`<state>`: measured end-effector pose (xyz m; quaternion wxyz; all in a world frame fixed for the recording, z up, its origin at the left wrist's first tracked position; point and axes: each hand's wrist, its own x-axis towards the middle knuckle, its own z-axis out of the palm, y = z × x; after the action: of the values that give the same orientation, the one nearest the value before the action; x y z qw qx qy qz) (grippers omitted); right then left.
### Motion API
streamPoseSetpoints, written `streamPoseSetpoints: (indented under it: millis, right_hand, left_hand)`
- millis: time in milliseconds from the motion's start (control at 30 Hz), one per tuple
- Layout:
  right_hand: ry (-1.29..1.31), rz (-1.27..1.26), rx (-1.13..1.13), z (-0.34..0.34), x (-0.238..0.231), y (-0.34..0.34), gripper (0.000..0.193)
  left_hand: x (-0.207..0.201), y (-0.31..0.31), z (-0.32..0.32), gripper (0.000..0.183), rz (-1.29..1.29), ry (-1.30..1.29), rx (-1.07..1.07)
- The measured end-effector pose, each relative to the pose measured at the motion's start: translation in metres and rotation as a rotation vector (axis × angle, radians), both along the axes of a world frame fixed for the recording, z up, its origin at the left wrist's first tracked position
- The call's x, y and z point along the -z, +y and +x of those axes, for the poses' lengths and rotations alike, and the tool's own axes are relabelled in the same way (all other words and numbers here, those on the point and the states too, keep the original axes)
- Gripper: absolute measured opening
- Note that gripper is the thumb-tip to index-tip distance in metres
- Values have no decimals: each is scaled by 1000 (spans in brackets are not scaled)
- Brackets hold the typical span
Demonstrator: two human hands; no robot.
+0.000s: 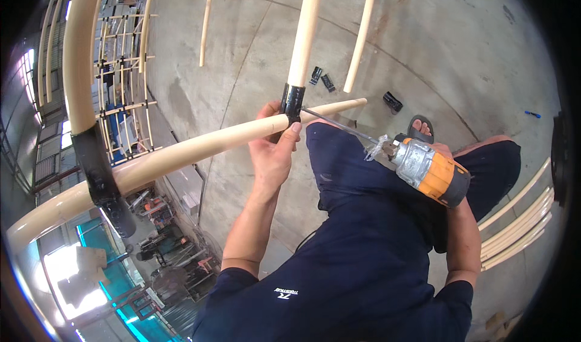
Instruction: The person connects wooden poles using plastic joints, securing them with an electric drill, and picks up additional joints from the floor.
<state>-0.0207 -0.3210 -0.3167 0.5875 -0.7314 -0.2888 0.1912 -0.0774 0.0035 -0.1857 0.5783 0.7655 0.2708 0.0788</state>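
My left hand (273,151) is closed round a black pipe joint (292,103), its thumb pressed on the near side. The joint links a cream pipe (304,36) running away from me with a long cream crosswise pipe (206,143). In my right hand (445,151) is an orange and grey power screwdriver (434,171), its body hiding most of the fingers. Its long thin bit (342,124) reaches left to the side of the joint, and the tip seems to touch it. Clear wrapping (378,148) hangs at the chuck.
Black joint pieces (392,102) lie on the concrete floor beyond my legs, near a sandalled foot (421,128). Cream pipes (517,233) are stacked at the right. Another black joint (100,166) holds pipes at the left. Pipe racks (124,70) stand farther back.
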Motion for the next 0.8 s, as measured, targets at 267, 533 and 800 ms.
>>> streamPoseSetpoints:
  millis: [267,533,800]
  right_hand:
    - [-188,33,-38,-1,26,6,33]
    - [-184,64,-93,10,6,8,28]
    - [-10,13,-81,7,9,10,31]
  left_hand:
    - [-2,-1,1,45,14,-9,28]
    - [-4,-4,1,47,27,2,9]
    - [-5,-5,-1,50,39,6,-3]
